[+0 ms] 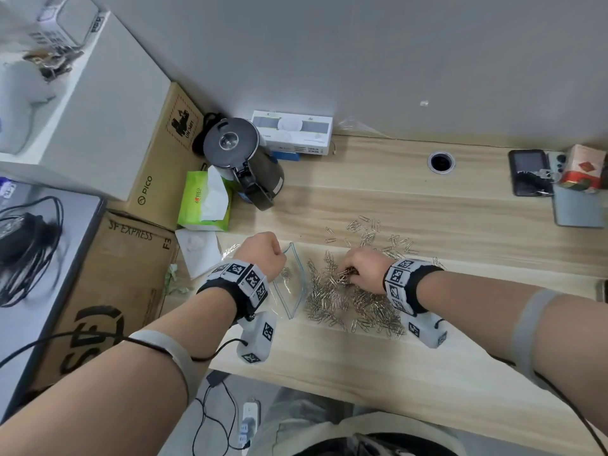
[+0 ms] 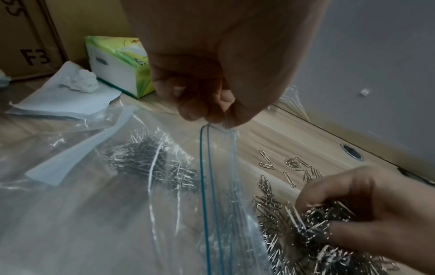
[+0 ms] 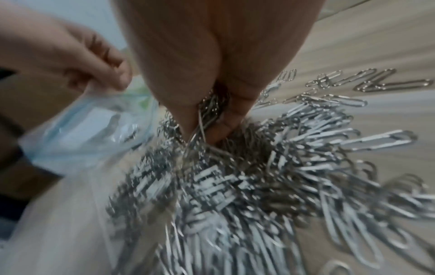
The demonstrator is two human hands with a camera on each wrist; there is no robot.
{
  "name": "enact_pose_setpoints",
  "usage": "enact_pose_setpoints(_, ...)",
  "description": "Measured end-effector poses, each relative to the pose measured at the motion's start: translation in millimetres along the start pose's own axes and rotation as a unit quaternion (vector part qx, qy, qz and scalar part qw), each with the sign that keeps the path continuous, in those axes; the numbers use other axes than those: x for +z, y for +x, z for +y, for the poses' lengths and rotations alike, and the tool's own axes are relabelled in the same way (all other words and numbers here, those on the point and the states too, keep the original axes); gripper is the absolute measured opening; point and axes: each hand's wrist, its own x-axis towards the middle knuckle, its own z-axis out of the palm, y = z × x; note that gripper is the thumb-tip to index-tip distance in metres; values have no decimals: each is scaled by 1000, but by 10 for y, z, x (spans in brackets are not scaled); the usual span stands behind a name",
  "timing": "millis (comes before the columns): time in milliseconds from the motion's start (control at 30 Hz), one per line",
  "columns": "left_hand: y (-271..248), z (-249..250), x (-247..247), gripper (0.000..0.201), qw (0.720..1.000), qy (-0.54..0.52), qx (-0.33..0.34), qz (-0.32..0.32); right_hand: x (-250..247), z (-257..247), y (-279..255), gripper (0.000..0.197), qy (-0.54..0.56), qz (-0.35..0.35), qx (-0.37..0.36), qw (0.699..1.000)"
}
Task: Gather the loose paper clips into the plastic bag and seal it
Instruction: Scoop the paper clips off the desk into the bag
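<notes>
A big heap of silver paper clips (image 1: 348,301) lies on the wooden desk (image 1: 427,205), with loose ones scattered behind it (image 1: 368,230). A clear plastic bag (image 1: 291,284) with a blue zip edge lies left of the heap and holds some clips (image 2: 153,163). My left hand (image 1: 263,253) pinches the top lip of the bag (image 2: 212,128) and lifts its mouth. My right hand (image 1: 365,269) is down in the heap, fingers curled round a bunch of clips (image 3: 209,111).
A black kettle (image 1: 243,156), a green tissue pack (image 1: 204,202) and a white box (image 1: 292,131) stand at the back left. Cardboard boxes (image 1: 125,258) flank the desk's left edge. A phone (image 1: 528,172) and small items sit far right. A cable hole (image 1: 441,162) is behind.
</notes>
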Motion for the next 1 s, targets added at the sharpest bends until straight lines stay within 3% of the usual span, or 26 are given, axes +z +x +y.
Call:
enact_pose_setpoints(100, 3, 26, -11, 4, 1000, 20, 3, -5, -112, -88, -15, 31, 53, 14, 20, 998)
enact_pose_setpoints(267, -12, 64, 1, 6, 999, -51, 10, -8, -224, -369, 60, 34, 167, 14, 34, 985)
enact_pose_setpoints(467, -14, 78, -11, 6, 993, -112, 16, -28, 5, -752, 336, 32, 279, 37, 64, 958)
enact_pose_setpoints(667, -40, 7, -70, 7, 998, -65, 20, -15, 105, -773, 419, 38, 341, -66, 2, 938)
enact_pose_setpoints(733, -66, -13, -122, 4, 997, -69, 14, -21, 73, -700, 404, 32, 391, -40, 6, 919)
enact_pose_setpoints(800, -82, -37, -180, 9, 997, -70, 8, -27, -24, -628, 363, 21, 416, 31, 39, 908)
enact_pose_setpoints(900, -78, -95, -276, 12, 998, -49, -13, -24, -209, -409, 378, 18, 273, 174, 82, 943)
enact_pose_setpoints(1000, -67, -194, -357, 14, 999, -33, -35, -13, -345, -146, 444, 37, 54, 139, 107, 983)
